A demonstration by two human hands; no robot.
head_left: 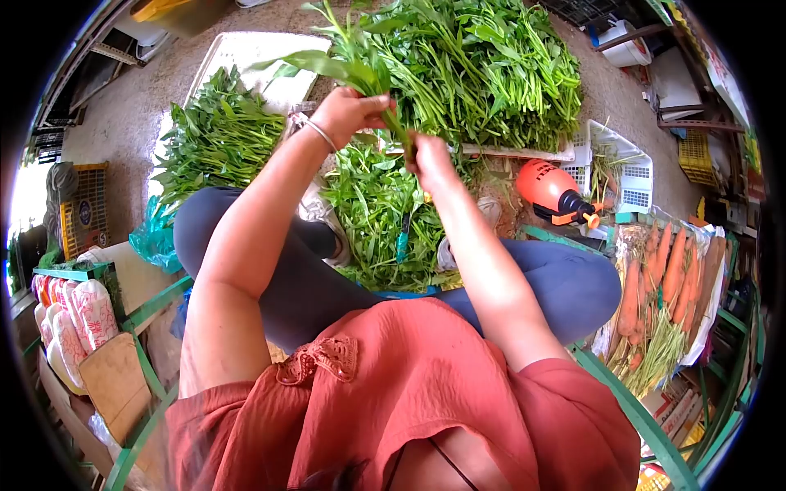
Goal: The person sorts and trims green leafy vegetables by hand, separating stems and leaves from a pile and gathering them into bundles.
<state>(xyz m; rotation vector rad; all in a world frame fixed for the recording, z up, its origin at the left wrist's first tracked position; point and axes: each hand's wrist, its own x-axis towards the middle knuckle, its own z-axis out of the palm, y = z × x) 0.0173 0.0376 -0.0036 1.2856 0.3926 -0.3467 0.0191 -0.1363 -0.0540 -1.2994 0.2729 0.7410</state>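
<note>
A small bunch of water spinach (pixel 368 75) is held up in front of me, its leaves pointing away and its stem ends towards my right. My left hand (pixel 350 116), with a bangle at the wrist, is closed around its stems. Lower down, my right hand (pixel 432 164) grips the stem ends, though its fingers are partly hidden. Below both hands, a loose heap of water spinach (pixel 381 213) lies between my feet. Beyond them sits a large stack of the same greens (pixel 491 74). Another pile of greens (pixel 221 139) rests to the left.
An orange pressure sprayer (pixel 547 186) stands at the right, beside a white plastic basket (pixel 637 176). Carrots (pixel 675 266) lie on the far right. A white tray (pixel 237 53) is at the back left, and a teal plastic bag (pixel 155 237) sits by my left knee.
</note>
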